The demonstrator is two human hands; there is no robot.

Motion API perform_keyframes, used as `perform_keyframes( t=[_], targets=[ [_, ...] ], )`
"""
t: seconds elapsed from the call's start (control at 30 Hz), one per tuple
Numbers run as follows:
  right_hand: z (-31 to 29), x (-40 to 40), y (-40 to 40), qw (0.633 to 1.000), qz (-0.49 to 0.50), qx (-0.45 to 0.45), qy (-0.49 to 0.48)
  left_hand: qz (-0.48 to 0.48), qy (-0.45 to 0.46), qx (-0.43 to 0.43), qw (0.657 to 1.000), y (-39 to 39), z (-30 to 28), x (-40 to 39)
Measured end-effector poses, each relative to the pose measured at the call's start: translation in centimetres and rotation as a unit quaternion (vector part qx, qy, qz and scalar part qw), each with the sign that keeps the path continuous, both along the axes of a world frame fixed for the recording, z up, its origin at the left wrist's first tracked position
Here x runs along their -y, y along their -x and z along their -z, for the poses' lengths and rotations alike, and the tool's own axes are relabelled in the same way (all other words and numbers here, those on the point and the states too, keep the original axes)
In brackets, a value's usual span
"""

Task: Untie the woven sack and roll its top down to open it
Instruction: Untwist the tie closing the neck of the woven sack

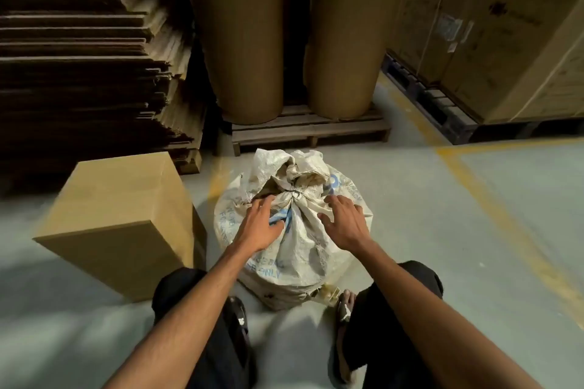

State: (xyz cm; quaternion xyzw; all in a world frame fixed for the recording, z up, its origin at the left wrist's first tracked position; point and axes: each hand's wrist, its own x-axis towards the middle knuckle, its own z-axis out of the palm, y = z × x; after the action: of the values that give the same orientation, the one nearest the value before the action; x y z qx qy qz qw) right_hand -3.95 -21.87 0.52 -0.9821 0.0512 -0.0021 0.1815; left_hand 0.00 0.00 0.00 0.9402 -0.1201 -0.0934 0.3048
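A white woven sack (300,249) with blue print stands on the floor between my knees. Its neck is gathered and bound by a thin dark tie (295,193), and the loose top (290,167) flops open above the knot. My left hand (260,224) rests on the sack's left shoulder, fingers spread and reaching toward the tie. Just right of the neck, my right hand (343,219) hovers over the sack with fingers apart. Neither hand holds anything.
A closed cardboard box (123,218) stands close on the left. Behind the sack, a wooden pallet (309,131) carries two tall brown paper rolls (246,35). Flat cardboard is stacked at far left (79,73); boxed goods sit on a dark pallet at right (493,41).
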Motion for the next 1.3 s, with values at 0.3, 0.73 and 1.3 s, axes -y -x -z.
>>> perform_keyframes(
  t=[0.3,0.73,1.3],
  targets=[
    [7.1,0.4,-13.2,0.995,0.019,-0.051,-0.08,-0.018,0.041,-0.119,0.992,-13.9,6.9,3.8],
    [11.1,-0.6,-21.7,0.991,0.038,-0.117,-0.062,0.054,-0.058,-0.045,0.996,-21.6,11.4,4.2],
    [10.8,1.3,-22.8,0.978,-0.063,-0.199,-0.011,0.116,-0.138,0.064,0.982,-19.4,11.1,6.8]
  ],
)
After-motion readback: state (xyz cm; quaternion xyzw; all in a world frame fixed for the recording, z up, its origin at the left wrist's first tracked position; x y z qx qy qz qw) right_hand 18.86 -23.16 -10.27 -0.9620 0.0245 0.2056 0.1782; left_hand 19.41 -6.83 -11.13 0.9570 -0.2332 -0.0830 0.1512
